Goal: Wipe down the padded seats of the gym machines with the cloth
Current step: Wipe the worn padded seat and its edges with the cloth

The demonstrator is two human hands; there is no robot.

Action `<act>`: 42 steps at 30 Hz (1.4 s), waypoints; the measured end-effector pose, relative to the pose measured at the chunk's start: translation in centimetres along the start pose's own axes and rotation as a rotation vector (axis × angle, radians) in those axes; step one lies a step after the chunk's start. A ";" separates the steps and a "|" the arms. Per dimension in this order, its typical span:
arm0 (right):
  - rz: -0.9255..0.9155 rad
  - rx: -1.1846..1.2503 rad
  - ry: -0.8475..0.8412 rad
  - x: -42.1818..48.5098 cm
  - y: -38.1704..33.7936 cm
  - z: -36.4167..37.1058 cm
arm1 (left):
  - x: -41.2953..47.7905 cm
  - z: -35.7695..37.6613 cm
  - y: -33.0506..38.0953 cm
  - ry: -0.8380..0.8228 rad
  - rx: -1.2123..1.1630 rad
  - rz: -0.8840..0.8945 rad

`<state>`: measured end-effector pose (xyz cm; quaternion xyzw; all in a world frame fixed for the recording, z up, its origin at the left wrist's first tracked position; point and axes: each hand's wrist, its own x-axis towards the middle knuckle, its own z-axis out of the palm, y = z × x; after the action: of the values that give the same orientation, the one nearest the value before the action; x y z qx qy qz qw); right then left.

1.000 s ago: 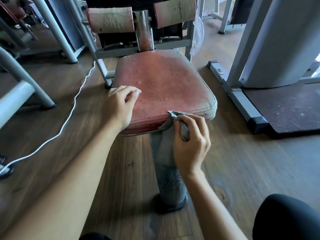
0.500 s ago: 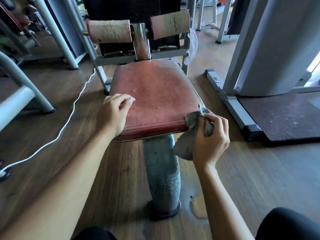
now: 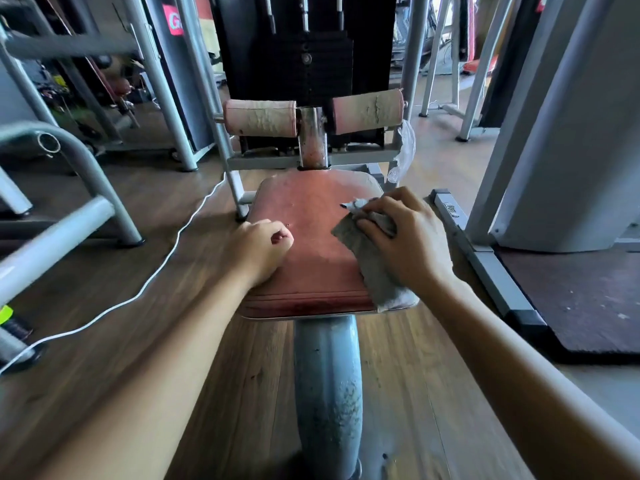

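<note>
A worn red padded seat [image 3: 318, 244] stands on a thick grey post [image 3: 327, 386] in front of me. My right hand [image 3: 408, 244] lies on the seat's right side, fingers curled round a grey cloth [image 3: 374, 271] that spreads under the palm and hangs over the front right corner. My left hand [image 3: 259, 251] rests on the seat's left edge with loosely curled fingers and holds nothing. Two cracked pink roller pads [image 3: 261, 117] sit behind the seat.
A black weight stack [image 3: 304, 64] rises behind the rollers. A white cable [image 3: 152, 278] trails over the wooden floor on the left, near grey machine tubes [image 3: 79, 161]. On the right stand a white machine frame [image 3: 540, 150] and a dark rubber mat [image 3: 571, 299].
My right hand has carried the cloth from the seat's front right edge up onto the top surface. The view has lifted toward the weight stack. My left hand stays on the left edge.
</note>
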<state>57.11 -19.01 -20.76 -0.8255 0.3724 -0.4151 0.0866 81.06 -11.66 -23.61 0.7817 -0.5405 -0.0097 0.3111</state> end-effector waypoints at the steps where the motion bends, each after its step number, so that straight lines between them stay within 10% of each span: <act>1: -0.013 -0.088 -0.137 1.2 0.5 0.8 | 0.4 0.3 0.5 0.000 0.015 -0.009; 4: -0.044 -0.282 -0.419 2.1 2.0 2.9 | 0.5 2.1 1.2 0.070 0.052 0.015; 21: 0.023 -0.224 -0.357 4.5 3.8 4.7 | 0.4 1.4 1.5 0.035 -0.082 -0.089; 42: -0.351 0.177 -0.473 11.2 10.8 8.6 | 0.6 3.5 7.1 0.110 0.199 -0.348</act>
<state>61.92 -35.78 -24.15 -0.9402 0.1559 -0.2510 0.1696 74.10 -15.41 -22.76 0.8894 -0.3779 0.0328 0.2552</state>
